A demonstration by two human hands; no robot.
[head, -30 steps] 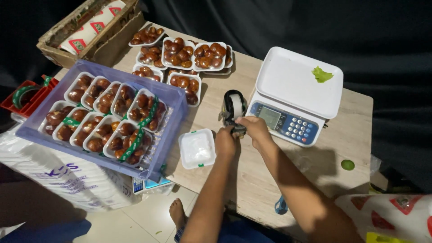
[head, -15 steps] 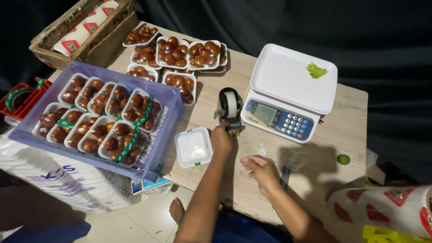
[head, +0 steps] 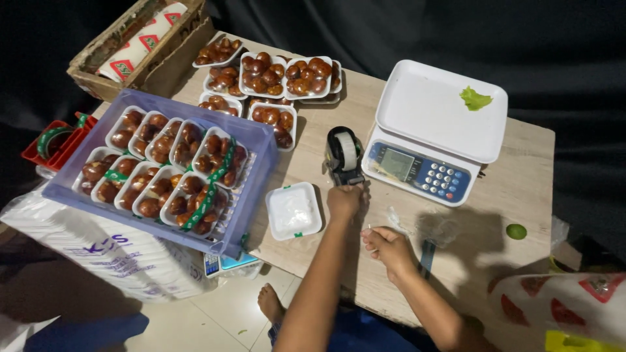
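left hand (head: 343, 200): fingers curled at the front base of the tape dispenser (head: 343, 156), touching its cutter end; whether it pinches tape, cannot tell
right hand (head: 388, 246): on the table (head: 508, 195) below and right of the left hand, fingers drawn in around a strip of clear tape (head: 395, 219) that runs up toward the dispenser; grip looks loose
tape dispenser: upright on the tabletop, dark body, pale roll, just left of the scale (head: 430, 133)
foam tray (head: 294, 210): small, white, lying just left of the left hand, bits of green tape on its edges
scale: white platter with a green scrap (head: 475, 99) on it, blue keypad panel facing the person
purple crate (head: 257, 169): left of the foam tray, packed with trays of brown fruit (head: 163, 171), some strapped with green tape
loose fruit trays (head: 267, 81): stacked at the far table edge, behind the crate
cardboard box (head: 140, 45): far left corner, red-and-white wrapped rolls inside
green dot (head: 516, 231): on the table, well right of the hands
bare foot (head: 270, 304): on the tiled floor under the table edge
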